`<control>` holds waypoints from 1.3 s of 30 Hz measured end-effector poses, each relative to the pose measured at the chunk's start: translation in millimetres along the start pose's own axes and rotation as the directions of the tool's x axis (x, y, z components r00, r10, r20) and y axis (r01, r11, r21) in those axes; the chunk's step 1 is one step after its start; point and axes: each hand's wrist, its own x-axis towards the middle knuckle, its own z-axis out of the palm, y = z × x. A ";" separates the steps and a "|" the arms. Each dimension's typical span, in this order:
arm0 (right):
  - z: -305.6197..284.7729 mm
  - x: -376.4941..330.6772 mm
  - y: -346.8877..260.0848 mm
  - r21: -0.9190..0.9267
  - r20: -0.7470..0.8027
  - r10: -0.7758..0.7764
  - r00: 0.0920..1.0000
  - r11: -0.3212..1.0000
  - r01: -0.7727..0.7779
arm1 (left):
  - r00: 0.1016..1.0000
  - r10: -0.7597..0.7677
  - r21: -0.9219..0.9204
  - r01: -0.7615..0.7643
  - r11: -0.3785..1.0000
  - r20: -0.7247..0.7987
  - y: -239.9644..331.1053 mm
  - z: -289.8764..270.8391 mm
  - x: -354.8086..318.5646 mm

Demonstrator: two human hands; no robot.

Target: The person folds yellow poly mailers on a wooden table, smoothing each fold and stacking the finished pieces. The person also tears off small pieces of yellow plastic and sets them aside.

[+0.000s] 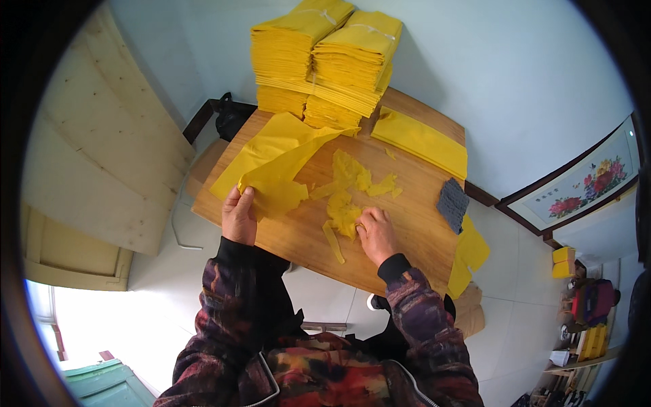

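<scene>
Closed in a pinch with thumb and forefinger of the left fingers (248,195), holding the near edge of a large yellow sheet (278,146). Spread away from that grip over the left part of the wooden desk (420,210), with one side folded over and a ragged end toward the middle. Bent inward at the right fingers (369,214), touching the edge of a crumpled yellow scrap (344,211); cannot tell whether gripping or only pressing. Just beside that scrap, toward the near edge, a narrow yellow strip (333,242). Beyond, near the middle, more ragged yellow scraps (347,169). Farther right, at the edge, a dark grey textured pad (452,205); along the far right, a folded yellow bundle (420,141). At the far end, tall yellow stacks (356,51) bound with white ties. Past the desk on the left, by the wall, a black bag (234,121), with contents hidden. At lower right, on a shelf (586,361), a small white container (559,357), with contents too small to make out.
</scene>
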 end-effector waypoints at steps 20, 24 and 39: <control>-7.2 122.9 33.8 -0.037 0.306 -0.135 0.942 0.987 0.154 | 0.996 -0.017 -0.092 0.008 0.996 -0.092 -22.8 -27.8 -2.1; -5.8 109.8 30.7 -0.046 0.211 -0.058 0.976 0.996 0.070 | 0.994 -0.003 -0.107 -0.008 0.994 -0.107 -24.0 -31.0 -1.9; -65.1 0.5 60.5 0.712 0.280 0.430 0.858 0.506 -0.486 | 0.997 -0.048 -0.108 0.042 0.993 -0.058 -25.7 -19.9 -3.3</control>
